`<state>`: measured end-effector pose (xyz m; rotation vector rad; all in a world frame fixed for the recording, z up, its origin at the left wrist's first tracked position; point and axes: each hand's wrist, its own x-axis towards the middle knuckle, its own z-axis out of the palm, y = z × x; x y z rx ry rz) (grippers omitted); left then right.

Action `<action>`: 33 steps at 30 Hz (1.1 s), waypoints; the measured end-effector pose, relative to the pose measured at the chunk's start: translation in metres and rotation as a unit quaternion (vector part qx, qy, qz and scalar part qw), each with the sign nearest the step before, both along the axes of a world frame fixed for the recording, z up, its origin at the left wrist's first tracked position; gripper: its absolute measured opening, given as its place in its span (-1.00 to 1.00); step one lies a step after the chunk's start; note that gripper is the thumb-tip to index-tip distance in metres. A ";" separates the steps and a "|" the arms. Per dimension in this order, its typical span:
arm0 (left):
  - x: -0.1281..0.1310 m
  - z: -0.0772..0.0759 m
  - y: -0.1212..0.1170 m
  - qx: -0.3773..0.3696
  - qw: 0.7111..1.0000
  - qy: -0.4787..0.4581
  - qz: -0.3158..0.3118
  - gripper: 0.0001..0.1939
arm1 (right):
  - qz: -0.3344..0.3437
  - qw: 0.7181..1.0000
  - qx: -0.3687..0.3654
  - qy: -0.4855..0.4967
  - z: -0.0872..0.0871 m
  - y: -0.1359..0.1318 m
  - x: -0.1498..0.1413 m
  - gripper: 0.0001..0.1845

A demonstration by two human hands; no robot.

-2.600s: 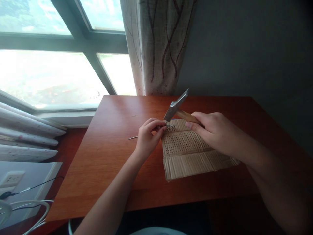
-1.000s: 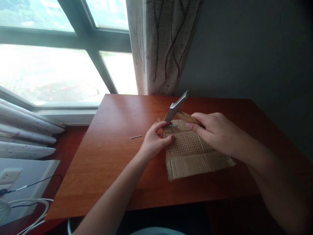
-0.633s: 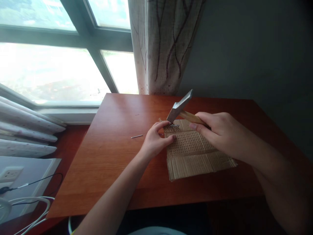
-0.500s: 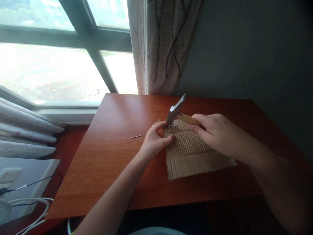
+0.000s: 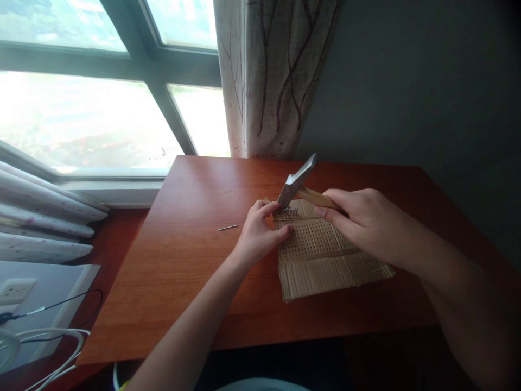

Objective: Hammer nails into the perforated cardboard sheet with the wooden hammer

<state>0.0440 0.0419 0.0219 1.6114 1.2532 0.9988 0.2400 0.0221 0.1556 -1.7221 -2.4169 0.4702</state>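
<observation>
My right hand (image 5: 362, 214) is closed around the wooden handle of a hammer (image 5: 300, 176). The hammer's grey metal head tilts, its lower end down by the far left corner of a piece of corrugated cardboard (image 5: 321, 274). Several small metal nails (image 5: 292, 211) show in rows there, just right of the head. My left hand (image 5: 260, 231) rests at the cardboard's left edge, thumb and index finger spread apart on its top. The index fingertip lies right beside the hammer head. Rows of small holes cover the cardboard's middle. What the hammer's lower end touches is hidden.
A loose thin metal nail (image 5: 228, 227) lies on the reddish wooden table (image 5: 179, 271), left of my left hand. A window (image 5: 81, 119) and a patterned curtain (image 5: 277, 76) stand behind. White cables (image 5: 65, 336) and a wall socket (image 5: 16, 291) are at lower left.
The hammer head has tipped slightly to the right, and my right hand has shifted a little that way. My left hand and the cardboard stay nearly in place.
</observation>
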 end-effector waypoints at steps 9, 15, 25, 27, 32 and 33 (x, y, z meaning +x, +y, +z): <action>-0.001 0.002 0.002 0.002 0.999 -0.017 -0.027 -0.60 | -0.005 1.000 -0.006 0.006 -0.004 0.001 0.003 -0.61; -0.001 0.000 0.002 -0.011 0.999 -0.029 -0.027 -0.61 | -0.012 0.999 0.001 0.033 0.000 0.000 0.005 -0.64; -0.002 0.001 0.002 -0.012 0.999 -0.030 -0.026 -0.60 | -0.002 0.999 -0.010 0.035 -0.003 0.004 0.001 -0.59; -0.001 0.001 0.001 -0.013 0.999 -0.036 -0.022 -0.59 | -0.006 0.999 -0.001 0.042 0.001 0.001 0.003 -0.61; -0.001 -0.001 0.001 -0.022 0.998 -0.046 -0.021 -0.52 | -0.030 0.998 0.014 0.061 0.004 -0.008 0.012 -0.64; -0.001 -0.001 0.001 -0.023 0.998 -0.049 -0.021 -0.51 | -0.033 0.997 0.015 0.066 0.003 -0.009 0.013 -0.64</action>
